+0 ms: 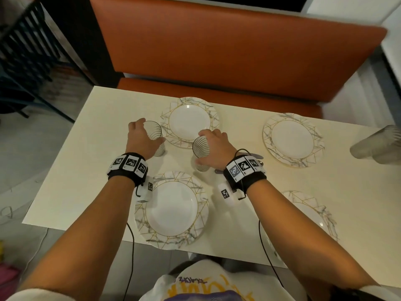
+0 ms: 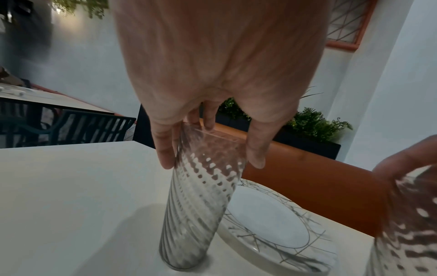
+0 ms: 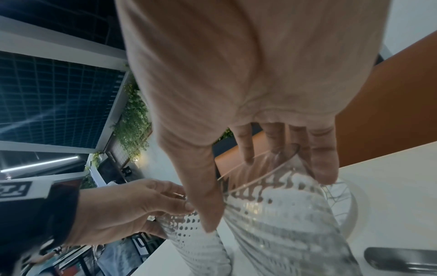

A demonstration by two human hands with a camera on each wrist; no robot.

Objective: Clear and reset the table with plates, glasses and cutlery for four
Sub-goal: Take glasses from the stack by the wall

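Ribbed clear glass fills both hands. The left hand (image 1: 141, 137) grips the left glass (image 1: 155, 137) near its rim, fingers and thumb curled round it; its base stands on the cream table (image 1: 71, 170), just left of the far plate (image 1: 189, 122). In the left wrist view this glass (image 2: 198, 196) leans slightly, base touching the tabletop beside that plate (image 2: 272, 224). The right hand (image 1: 214, 148) holds the right glass (image 1: 201, 152) the same way, between the far plate and the near plate (image 1: 171, 208). 2 more plates lie to the right: 1 far (image 1: 293, 139), 1 near (image 1: 314, 211). Cutlery (image 3: 402, 259) lies just beside the right glass (image 3: 283, 224). An orange bench (image 1: 217, 57) runs behind the table.
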